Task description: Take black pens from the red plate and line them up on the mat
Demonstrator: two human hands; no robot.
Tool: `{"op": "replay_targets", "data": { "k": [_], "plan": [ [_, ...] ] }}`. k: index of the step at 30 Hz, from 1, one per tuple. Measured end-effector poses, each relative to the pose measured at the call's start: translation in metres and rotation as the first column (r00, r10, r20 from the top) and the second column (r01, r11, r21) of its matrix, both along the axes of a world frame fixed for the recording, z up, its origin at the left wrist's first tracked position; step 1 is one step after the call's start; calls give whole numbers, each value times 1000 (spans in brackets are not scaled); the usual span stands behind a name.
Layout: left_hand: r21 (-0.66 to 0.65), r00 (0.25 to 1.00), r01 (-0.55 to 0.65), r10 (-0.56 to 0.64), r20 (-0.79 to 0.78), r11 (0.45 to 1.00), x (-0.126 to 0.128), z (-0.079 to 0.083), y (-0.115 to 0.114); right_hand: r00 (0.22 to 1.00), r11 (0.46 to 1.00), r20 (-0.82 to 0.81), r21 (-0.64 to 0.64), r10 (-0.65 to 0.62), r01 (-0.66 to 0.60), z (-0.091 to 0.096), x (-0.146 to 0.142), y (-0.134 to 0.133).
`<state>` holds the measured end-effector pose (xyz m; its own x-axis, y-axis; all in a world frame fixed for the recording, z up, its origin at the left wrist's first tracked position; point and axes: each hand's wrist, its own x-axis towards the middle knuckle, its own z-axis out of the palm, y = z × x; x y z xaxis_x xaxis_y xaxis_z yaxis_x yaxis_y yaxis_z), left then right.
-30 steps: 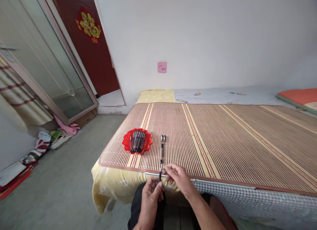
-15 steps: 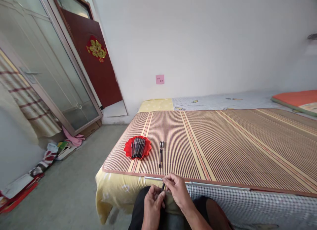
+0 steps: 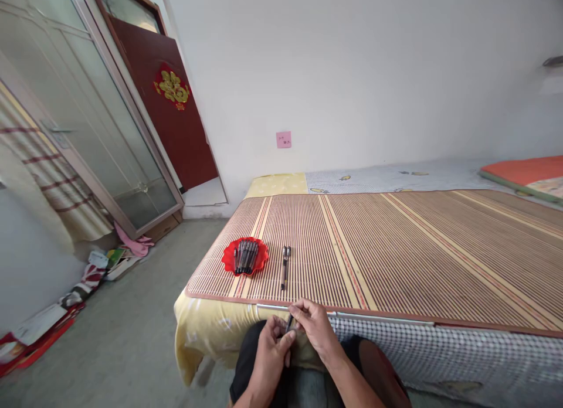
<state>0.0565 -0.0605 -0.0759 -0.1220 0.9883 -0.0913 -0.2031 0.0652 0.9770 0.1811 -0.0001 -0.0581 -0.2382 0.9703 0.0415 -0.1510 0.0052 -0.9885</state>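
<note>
On the left, the red dish [image 3: 226,260] sits near the mat's left front corner, its scalloped rim probably there to keep the bundled pens [image 3: 247,258] from rolling off. They lie side by side, pointing roughly toward the person.

The left hand [image 3: 273,350] pinches a slim dark pen part [image 3: 289,323] between thumb and fingers, just beyond the bed's front edge and over the lap; this likely steadies its lower end. Much of the part is hidden by fingers. Above it on the mat, a single pen [image 3: 284,274] lies along the slats, which may check sideways rolling, with a short cap-like piece [image 3: 288,252] beside its top end. The right hand [image 3: 311,327] pinches the part's upper end with its fingertips, close to the left hand.

The mat's bound front edge [image 3: 387,317] runs just beyond both hands, so lifting slightly should clear it. Rightward, the woven mat [image 3: 422,255] stretches broad and flat toward the orange bedding [image 3: 523,172], leaving the right arm generous room.
</note>
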Motion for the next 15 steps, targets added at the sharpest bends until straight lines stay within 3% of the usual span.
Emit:
{"op": "replay_targets", "data": {
  "k": [6,15],
  "plan": [
    [-37,992,113,-110,63,993,2,8,-6,991,992,-96,-75,93,-100,4,7,-1],
    [-60,988,80,-71,139,995,1,11,-8,978,982,-159,-106,138,-156,5,8,-3]
  ]
}}
